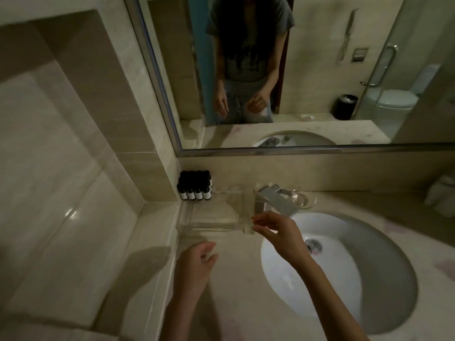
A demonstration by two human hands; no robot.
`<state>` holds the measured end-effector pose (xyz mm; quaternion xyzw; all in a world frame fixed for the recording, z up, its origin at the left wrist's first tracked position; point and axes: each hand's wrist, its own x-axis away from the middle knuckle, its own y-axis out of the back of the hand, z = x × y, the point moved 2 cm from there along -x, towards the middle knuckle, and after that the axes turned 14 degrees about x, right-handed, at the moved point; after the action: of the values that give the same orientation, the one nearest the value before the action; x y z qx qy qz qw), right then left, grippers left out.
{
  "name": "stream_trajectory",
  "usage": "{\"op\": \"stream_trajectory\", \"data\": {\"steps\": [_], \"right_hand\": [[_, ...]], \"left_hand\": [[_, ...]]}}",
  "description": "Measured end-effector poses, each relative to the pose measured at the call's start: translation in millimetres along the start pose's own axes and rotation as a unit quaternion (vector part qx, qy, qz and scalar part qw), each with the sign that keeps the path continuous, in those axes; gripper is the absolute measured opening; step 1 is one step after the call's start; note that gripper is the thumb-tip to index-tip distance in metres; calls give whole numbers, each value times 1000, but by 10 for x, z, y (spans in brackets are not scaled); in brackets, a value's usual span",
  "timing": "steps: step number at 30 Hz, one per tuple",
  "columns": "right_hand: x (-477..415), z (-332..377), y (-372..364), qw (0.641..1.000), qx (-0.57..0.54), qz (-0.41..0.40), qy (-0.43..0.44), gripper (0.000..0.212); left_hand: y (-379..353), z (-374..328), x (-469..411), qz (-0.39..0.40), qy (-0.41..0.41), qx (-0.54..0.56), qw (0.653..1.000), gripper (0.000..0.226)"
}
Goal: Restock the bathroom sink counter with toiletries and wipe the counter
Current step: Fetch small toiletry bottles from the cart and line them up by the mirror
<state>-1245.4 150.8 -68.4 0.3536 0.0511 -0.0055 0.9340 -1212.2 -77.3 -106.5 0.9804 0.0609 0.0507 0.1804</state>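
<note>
A clear acrylic tray (216, 217) lies on the beige counter (236, 286) left of the sink. Several small black toiletry bottles with white labels (195, 185) stand packed together at the tray's back left corner, against the wall. My right hand (278, 235) reaches over the basin's left rim, and its thumb and fingertips pinch the tray's front right corner. My left hand (197, 262) hovers just in front of the tray's front left corner, fingers loosely curled and apart, with nothing seen in it. Whether it touches the tray is unclear.
The white oval basin (344, 279) fills the right half of the counter, with a chrome faucet (275, 198) behind it. A clear glass dish (301, 199) sits right of the faucet and white towels (443, 195) at the far right. A mirror (320, 70) hangs above; a tiled wall (73, 168) closes the left.
</note>
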Motion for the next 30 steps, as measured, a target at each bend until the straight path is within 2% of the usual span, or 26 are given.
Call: {"op": "stream_trajectory", "data": {"steps": [4,8,16,19,23,26,30], "right_hand": [[174,32,47,985,162,22,60,17],[322,80,-3,967,227,54,105,19],[635,418,-363,927,237,136,257,22],[923,582,-474,911,228,160,303,21],[1369,684,-565,889,222,193,351,20],[1781,730,-634,874,214,222,376,19],[2452,755,-693,854,182,267,408,15]], "left_hand": [[-19,-91,194,-12,-27,-52,998,32],[5,-93,430,-35,-30,-88,995,35],[177,70,1304,-135,43,-57,988,35],[268,36,1784,-194,50,-78,977,28],[311,3,2428,-233,59,-91,966,14],[314,105,3058,-264,129,-138,946,13],[239,193,3967,-314,197,-162,914,27]]}}
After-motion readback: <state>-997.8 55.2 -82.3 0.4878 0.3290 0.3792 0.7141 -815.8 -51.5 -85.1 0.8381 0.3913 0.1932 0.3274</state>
